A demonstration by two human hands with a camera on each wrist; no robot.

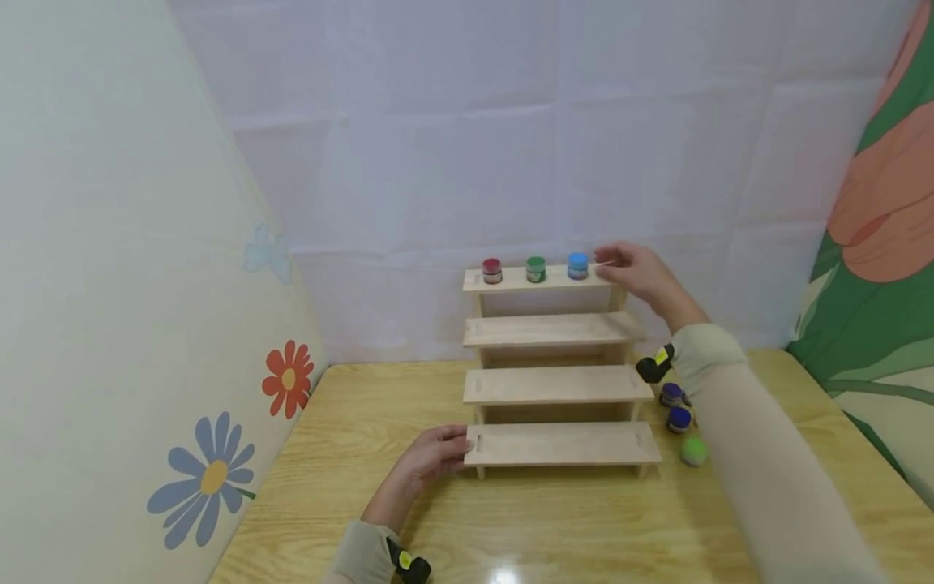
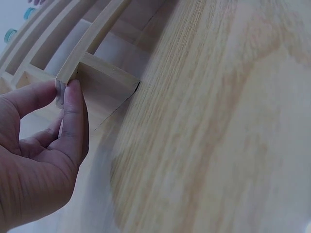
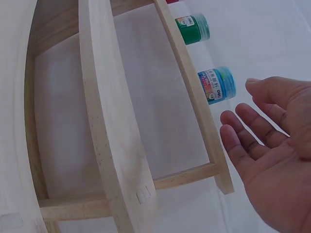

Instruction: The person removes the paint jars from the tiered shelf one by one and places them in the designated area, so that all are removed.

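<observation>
A tiered wooden rack (image 1: 558, 444) of stepped shelves stands on the table. My left hand (image 1: 430, 456) pinches the left end of its lowest shelf between thumb and fingers, as the left wrist view shows. On the top shelf sit a red paint jar (image 1: 492, 271), a green paint jar (image 3: 193, 29) and a light blue paint jar (image 3: 217, 85), spaced in a row. My right hand (image 1: 642, 276) is beside the light blue jar at the shelf's right end, its fingers loosely bent around nothing. A gap shows between fingertips and jar in the right wrist view.
Dark blue or purple jars (image 1: 679, 419) and a bright green jar (image 1: 694, 451) stand on the table right of the rack, partly behind my right forearm. A white cloth (image 1: 409, 178) hangs behind. Painted panels (image 1: 883, 268) flank the wooden table (image 1: 350, 422).
</observation>
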